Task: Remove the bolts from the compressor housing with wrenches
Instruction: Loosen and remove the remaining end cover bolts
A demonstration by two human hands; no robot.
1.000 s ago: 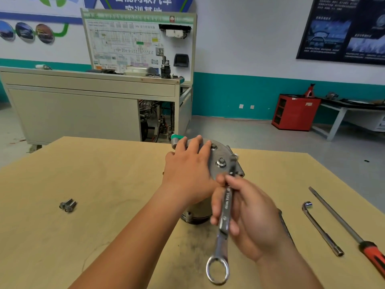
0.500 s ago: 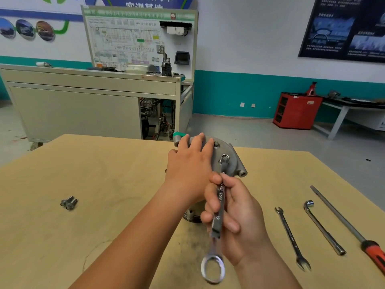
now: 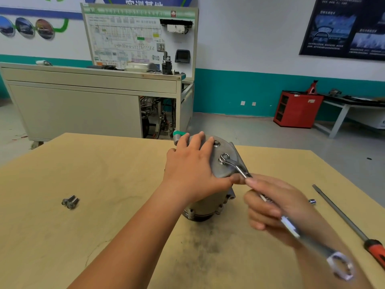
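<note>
Wrench (image 3: 235, 166) swung rightward in right hand (image 3: 277, 207), lower end blurred.

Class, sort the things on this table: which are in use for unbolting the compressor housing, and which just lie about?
In use: compressor housing, steadied by the left hand; wrench, held in the right hand, its ring on a housing bolt.

Lying about: two loose bolts; red-handled screwdriver; small socket end, mostly hidden.

Both the left hand (image 3: 191, 170) and the right hand (image 3: 277, 205) are bare, nails short at the fingertips, and back from the fingers, past knuckles and wrists, the left forearm (image 3: 133, 236) and right forearm (image 3: 325, 268) are uncovered down to the lower edge, with the right hand motion-blurred.
</note>
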